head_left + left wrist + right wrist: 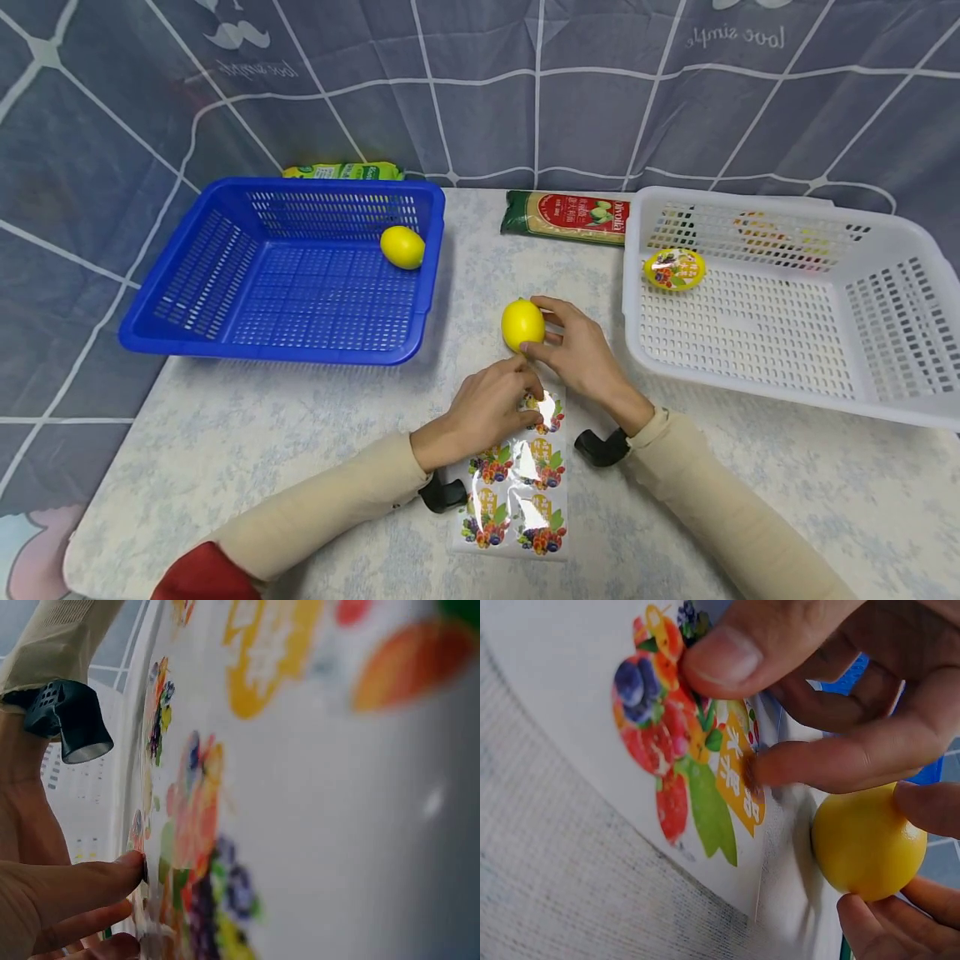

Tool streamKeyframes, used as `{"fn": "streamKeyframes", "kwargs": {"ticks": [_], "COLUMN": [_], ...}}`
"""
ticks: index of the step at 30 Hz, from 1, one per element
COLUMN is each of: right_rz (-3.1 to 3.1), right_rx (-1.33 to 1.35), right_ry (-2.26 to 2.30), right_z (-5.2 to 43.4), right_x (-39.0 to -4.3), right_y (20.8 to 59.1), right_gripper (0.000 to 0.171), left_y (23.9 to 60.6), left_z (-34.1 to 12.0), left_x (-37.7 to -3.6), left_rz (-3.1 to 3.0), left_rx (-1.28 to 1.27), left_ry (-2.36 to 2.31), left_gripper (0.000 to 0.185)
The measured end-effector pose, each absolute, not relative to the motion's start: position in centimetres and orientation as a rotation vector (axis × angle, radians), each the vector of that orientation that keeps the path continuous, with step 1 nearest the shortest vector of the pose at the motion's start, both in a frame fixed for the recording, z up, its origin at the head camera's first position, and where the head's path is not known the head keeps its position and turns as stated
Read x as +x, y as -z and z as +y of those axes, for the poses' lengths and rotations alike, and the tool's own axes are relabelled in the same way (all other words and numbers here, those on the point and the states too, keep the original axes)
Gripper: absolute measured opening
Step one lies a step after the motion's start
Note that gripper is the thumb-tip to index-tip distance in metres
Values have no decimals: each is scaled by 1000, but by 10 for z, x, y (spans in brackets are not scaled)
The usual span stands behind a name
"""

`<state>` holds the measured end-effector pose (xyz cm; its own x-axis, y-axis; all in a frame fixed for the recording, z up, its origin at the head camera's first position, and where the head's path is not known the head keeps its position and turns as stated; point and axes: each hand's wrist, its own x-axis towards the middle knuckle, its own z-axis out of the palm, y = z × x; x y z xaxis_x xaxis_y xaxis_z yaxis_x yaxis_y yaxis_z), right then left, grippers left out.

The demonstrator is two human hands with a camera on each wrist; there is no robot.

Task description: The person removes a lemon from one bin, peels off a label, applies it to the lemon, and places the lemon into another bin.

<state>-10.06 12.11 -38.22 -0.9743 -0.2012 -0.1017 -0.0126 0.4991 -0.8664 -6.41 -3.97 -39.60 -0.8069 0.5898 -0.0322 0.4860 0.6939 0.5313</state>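
Observation:
My right hand (pixel 581 346) grips a yellow lemon (pixel 522 325) just above the sticker sheet, its fingers and thumb at the fruit's right side. My left hand (pixel 491 404) is bent over the top of a glossy sheet of fruit-print stickers (pixel 517 479). In the right wrist view, the left thumb (pixel 724 660) and a fingertip (pixel 761 769) rest at a sticker (pixel 682 735), spread a little apart. That sticker looks flat on its backing. The left wrist view shows the sheet from close up, with the thumb (pixel 124 874) against it.
A blue basket (pixel 431 283) on the left holds another lemon (pixel 402 247). In the white basket (pixel 633 308) on the right lies a lemon with a sticker (pixel 675 269) on it. A red and green food packet (pixel 566 217) and a green packet (pixel 345 171) are near the curtain.

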Motion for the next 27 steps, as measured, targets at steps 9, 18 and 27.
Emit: {"fn": "streamKeyframes", "kwargs": {"ticks": [9,18,27], "right_rz": [2557,2554,2555], "right_rx": [-199,-196,-186], "right_ry": [1463,1459,1450], "right_z": [121,121,120], "right_x": [-101,-101,-101], "right_y": [382,382,382], "right_gripper": [64,64,65], "left_y": [393,393,394], "left_z": [-39,-40,-39], "left_x": [-66,-66,-61], "left_rz": [2677,2665,2744], "left_rx": [866,880,980], "left_ry": [-718,-704,-687], "left_gripper": [36,31,20]}}
